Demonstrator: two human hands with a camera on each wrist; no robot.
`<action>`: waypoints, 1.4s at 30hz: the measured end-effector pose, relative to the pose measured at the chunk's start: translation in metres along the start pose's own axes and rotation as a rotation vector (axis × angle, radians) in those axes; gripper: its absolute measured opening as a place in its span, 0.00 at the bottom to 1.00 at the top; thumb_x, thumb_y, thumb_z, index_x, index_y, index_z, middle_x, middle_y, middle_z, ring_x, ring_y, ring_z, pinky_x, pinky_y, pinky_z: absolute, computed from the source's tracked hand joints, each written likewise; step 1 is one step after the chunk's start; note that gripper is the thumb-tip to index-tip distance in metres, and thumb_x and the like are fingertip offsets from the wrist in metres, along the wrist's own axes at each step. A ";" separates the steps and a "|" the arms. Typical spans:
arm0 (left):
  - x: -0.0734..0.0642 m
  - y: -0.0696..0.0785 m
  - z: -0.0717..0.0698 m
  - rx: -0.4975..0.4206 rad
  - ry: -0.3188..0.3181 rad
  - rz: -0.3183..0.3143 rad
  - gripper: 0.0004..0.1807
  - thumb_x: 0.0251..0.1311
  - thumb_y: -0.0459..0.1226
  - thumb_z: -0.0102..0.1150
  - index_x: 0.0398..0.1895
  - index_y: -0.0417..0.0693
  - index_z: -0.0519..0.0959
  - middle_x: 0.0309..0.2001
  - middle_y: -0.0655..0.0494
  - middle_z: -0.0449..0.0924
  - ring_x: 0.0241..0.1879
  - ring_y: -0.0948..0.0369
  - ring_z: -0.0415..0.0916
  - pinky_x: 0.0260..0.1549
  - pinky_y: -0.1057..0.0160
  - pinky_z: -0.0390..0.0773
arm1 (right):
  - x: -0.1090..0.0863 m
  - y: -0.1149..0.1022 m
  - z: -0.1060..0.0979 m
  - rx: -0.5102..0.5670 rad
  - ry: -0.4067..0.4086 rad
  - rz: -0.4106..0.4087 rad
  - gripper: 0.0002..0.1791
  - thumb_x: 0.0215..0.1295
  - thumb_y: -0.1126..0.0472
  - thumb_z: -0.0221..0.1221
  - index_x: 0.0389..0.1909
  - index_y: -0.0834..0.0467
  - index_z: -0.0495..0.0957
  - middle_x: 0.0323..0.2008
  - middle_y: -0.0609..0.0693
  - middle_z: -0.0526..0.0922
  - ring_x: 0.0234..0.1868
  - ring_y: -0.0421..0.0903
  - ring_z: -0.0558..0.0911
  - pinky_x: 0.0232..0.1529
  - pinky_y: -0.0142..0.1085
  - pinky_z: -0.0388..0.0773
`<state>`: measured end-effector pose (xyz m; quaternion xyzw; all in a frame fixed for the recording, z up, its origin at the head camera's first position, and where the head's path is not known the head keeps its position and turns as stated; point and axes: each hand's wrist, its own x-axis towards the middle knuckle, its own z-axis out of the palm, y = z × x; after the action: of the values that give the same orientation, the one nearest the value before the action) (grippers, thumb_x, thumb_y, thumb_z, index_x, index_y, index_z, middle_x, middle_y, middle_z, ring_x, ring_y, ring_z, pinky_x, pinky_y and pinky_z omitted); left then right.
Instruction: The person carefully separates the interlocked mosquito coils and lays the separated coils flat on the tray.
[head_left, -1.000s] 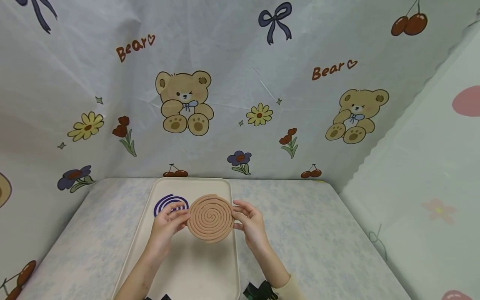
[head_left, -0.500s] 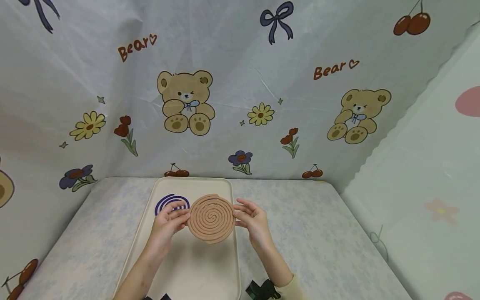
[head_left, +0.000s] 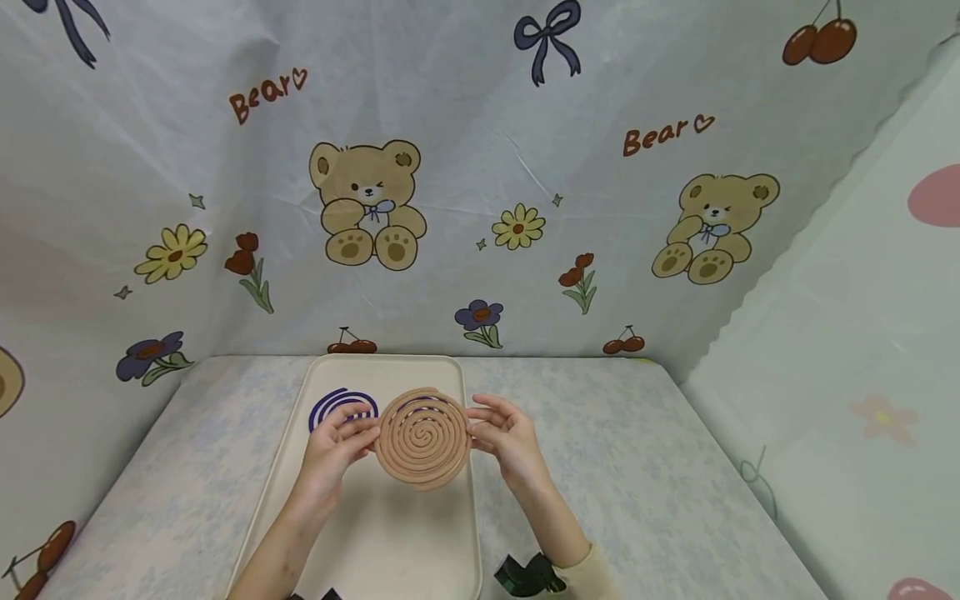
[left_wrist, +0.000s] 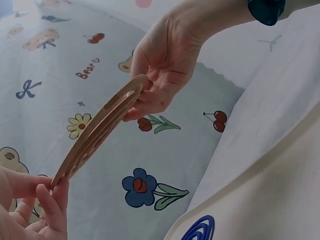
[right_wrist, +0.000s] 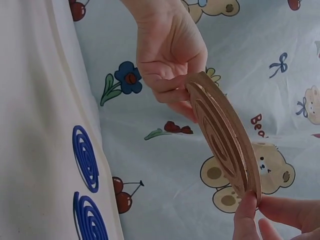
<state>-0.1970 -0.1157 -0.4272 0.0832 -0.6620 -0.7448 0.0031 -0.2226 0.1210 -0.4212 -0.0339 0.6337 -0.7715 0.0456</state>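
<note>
A flat tan mosquito coil (head_left: 424, 450), wound in a round spiral, is held up in the air above the tray. My left hand (head_left: 333, 446) pinches its left edge between thumb and fingers. On the opposite edge, my right hand (head_left: 516, 442) pinches it the same way. Narrow gaps show between the windings near its top, with blue visible through them. Seen edge-on in the left wrist view, the tan coil (left_wrist: 97, 132) is tilted and its rings stand slightly apart. Two blue spiral coils, one farther up (right_wrist: 86, 159) and one lower (right_wrist: 90, 217), lie on the tray in the right wrist view.
The cream tray (head_left: 390, 550) lies lengthwise on the pale mottled table (head_left: 637, 483). In the head view one blue coil (head_left: 321, 408) lies partly behind my left hand. A bear-print cloth (head_left: 450, 167) hangs behind the table. A dark strapped device (head_left: 528, 575) is near my right wrist.
Gaps have opened between the upper windings of the tan coil, which looked closed before. Its lower edge has shifted slightly down. Both hands keep their pinch, the right one slightly farther right.
</note>
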 end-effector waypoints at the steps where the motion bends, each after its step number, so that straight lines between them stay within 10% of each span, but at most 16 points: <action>1: 0.000 0.000 0.000 0.009 0.002 0.008 0.19 0.62 0.27 0.55 0.55 0.38 0.67 0.29 0.73 0.80 0.27 0.71 0.78 0.32 0.73 0.77 | 0.000 0.000 0.000 0.003 -0.008 0.005 0.26 0.56 0.78 0.56 0.58 0.70 0.68 0.32 0.42 0.84 0.30 0.37 0.83 0.31 0.30 0.82; 17: -0.009 0.002 0.002 0.145 0.053 0.288 0.14 0.56 0.26 0.61 0.46 0.35 0.74 0.35 0.58 0.82 0.28 0.69 0.79 0.30 0.71 0.82 | 0.000 -0.001 -0.002 -0.042 -0.037 0.017 0.26 0.57 0.76 0.56 0.59 0.71 0.68 0.28 0.42 0.83 0.27 0.36 0.83 0.29 0.29 0.82; 29: -0.001 -0.001 -0.002 0.002 -0.072 0.030 0.20 0.59 0.27 0.58 0.54 0.32 0.69 0.25 0.69 0.82 0.29 0.70 0.80 0.37 0.71 0.82 | 0.001 -0.007 -0.005 -0.009 0.002 -0.018 0.24 0.58 0.76 0.56 0.58 0.71 0.68 0.27 0.41 0.84 0.28 0.36 0.83 0.31 0.30 0.83; 42: -0.004 -0.002 0.001 0.031 -0.047 0.136 0.14 0.57 0.25 0.59 0.46 0.36 0.71 0.27 0.66 0.82 0.29 0.68 0.81 0.34 0.69 0.83 | 0.000 -0.009 -0.010 -0.032 -0.090 -0.005 0.24 0.59 0.76 0.55 0.58 0.71 0.67 0.28 0.41 0.84 0.28 0.37 0.83 0.31 0.31 0.83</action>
<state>-0.1932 -0.1145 -0.4289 0.0206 -0.6775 -0.7343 0.0368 -0.2239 0.1327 -0.4139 -0.0708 0.6432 -0.7591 0.0717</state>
